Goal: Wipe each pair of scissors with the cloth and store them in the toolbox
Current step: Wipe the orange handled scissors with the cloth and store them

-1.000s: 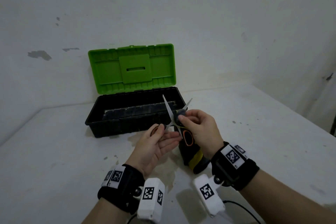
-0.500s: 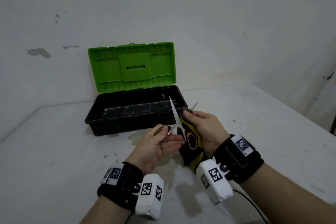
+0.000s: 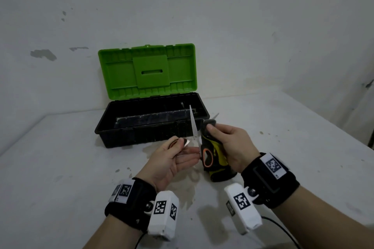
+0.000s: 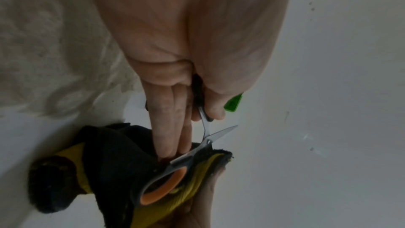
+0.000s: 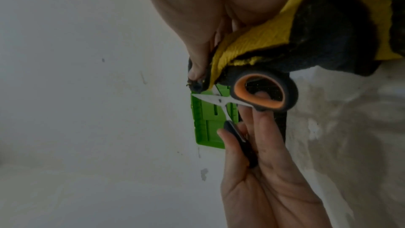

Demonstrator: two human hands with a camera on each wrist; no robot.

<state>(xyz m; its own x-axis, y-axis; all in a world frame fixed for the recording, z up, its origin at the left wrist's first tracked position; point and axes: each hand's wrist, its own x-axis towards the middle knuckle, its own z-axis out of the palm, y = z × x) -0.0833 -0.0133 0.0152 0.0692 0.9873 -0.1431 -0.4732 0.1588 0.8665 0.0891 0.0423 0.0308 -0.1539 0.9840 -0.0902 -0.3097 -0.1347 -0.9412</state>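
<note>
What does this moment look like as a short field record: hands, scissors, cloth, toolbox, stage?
left hand: pinches one handle of the scissors
right hand: grips the black and yellow cloth, wrapped round one blade
scissors: blades spread open, held above the table
toolbox: green lid up, black tray open, behind the hands
stage: wiping; this pair not yet stored

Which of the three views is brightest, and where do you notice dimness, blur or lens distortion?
Head view: brightest and evenly lit, with soft shadows under the hands; the table edges bow from the wide lens. Left wrist view: dim, with the scissors and cloth soft. Right wrist view: dim too, with the toolbox lid stretched behind the scissors.
</note>
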